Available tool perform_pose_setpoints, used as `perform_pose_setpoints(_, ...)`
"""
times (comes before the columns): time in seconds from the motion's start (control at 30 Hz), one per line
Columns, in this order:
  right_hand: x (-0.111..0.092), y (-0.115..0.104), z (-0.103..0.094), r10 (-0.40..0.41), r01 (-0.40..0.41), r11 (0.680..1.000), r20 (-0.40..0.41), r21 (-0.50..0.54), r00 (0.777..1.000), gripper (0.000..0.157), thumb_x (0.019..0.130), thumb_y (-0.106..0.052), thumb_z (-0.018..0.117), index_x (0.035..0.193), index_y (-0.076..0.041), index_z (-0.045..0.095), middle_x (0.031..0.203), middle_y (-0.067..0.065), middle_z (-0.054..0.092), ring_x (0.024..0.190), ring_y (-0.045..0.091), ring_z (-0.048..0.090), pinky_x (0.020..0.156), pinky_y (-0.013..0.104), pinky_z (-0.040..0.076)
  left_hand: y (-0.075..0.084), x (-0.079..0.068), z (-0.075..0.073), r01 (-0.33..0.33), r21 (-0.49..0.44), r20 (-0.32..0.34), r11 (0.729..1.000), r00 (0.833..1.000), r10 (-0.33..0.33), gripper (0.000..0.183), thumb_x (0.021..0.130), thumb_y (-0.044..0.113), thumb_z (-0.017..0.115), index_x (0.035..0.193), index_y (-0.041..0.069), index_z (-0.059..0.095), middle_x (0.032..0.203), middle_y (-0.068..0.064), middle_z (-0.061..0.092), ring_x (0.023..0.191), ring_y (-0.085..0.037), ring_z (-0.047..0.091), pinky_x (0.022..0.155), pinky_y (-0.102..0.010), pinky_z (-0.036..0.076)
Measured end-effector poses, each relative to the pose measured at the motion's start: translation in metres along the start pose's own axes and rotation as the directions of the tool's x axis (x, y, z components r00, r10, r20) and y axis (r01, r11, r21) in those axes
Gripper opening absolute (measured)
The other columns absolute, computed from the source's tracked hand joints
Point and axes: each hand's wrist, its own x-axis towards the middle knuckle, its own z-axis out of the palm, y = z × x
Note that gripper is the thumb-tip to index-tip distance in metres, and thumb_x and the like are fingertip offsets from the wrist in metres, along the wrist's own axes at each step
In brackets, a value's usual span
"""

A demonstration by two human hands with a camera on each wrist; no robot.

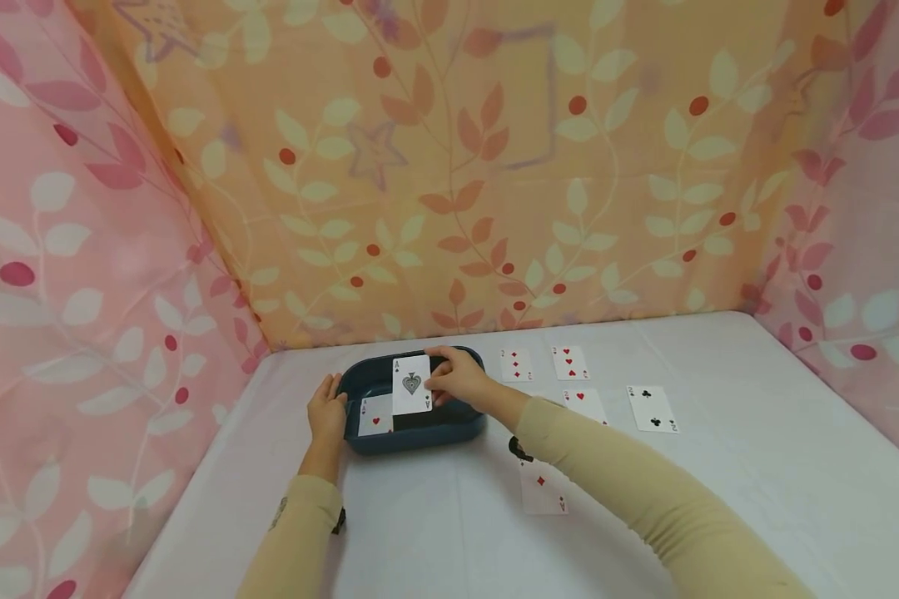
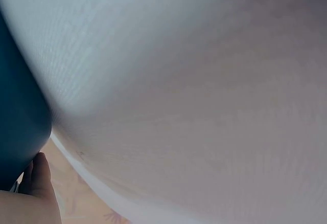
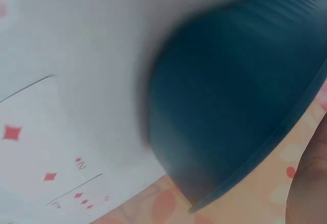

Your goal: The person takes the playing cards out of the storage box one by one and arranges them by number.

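My right hand [image 1: 460, 376] pinches the ace of spades [image 1: 410, 384] at its right edge, holding it face toward me over a dark blue container [image 1: 427, 436]. Inside the container at the left is an ace of hearts [image 1: 374, 418], partly overlapped by the held card. The left hand [image 1: 326, 409] grips the container's left end, with fingers at the rim. In the left wrist view, fingers [image 2: 41, 175] lie against the container's blue side [image 2: 23, 101]. The right wrist view has the container's outer wall [image 3: 230, 91], with part of the right hand [image 3: 309, 183] at the edge.
Right of the container lie a diamonds card [image 1: 516, 365], a hearts card [image 1: 571, 363], another hearts card [image 1: 584, 403] and a two of clubs [image 1: 653, 409]. An ace of diamonds [image 1: 543, 491] lies nearer, partly under the right forearm in view. Patterned cloth walls [image 1: 449, 166] surround the white table [image 1: 419, 532].
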Motion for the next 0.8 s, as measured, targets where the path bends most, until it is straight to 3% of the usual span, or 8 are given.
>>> perform_pose_setpoints(0.27,-0.016,-0.002,-0.015,0.000,0.000,0.999,-0.003,-0.032,1.000,0.060,0.088,0.009,0.063,0.143,0.005,0.038,0.078,0.010,0.066,0.057,0.015,0.060,0.061,0.033,0.059,0.002,-0.001,0.000,-0.006,-0.003,0.000,1.000,1.000,0.006,0.057,0.099,-0.010,0.036,0.152,-0.004,0.018,0.155,-0.016,0.028,0.144,-0.023,0.020,0.116,-0.034,0.018)
perform_pose_setpoints(0.53,-0.029,0.000,-0.029,0.080,-0.082,0.995,-0.032,-0.049,0.996,0.061,0.089,0.005,0.064,0.145,-0.001,0.039,0.080,0.009,0.065,0.059,0.016,0.061,0.064,0.031,0.059,0.001,-0.002,0.000,0.009,-0.006,0.005,1.000,1.000,-0.009,0.057,0.099,-0.010,0.036,0.152,-0.003,0.016,0.155,-0.016,0.027,0.144,-0.023,0.020,0.116,-0.035,0.017)
perform_pose_setpoints(0.8,-0.038,-0.001,-0.044,0.106,-0.110,0.991,-0.054,-0.075,0.993,0.061,0.090,0.002,0.065,0.145,-0.004,0.040,0.084,0.011,0.065,0.063,0.018,0.062,0.068,0.031,0.059,-0.001,0.000,0.000,0.002,-0.001,-0.004,1.000,1.000,-0.002,0.057,0.099,-0.010,0.036,0.152,-0.003,0.017,0.154,-0.016,0.028,0.144,-0.023,0.020,0.116,-0.034,0.017)
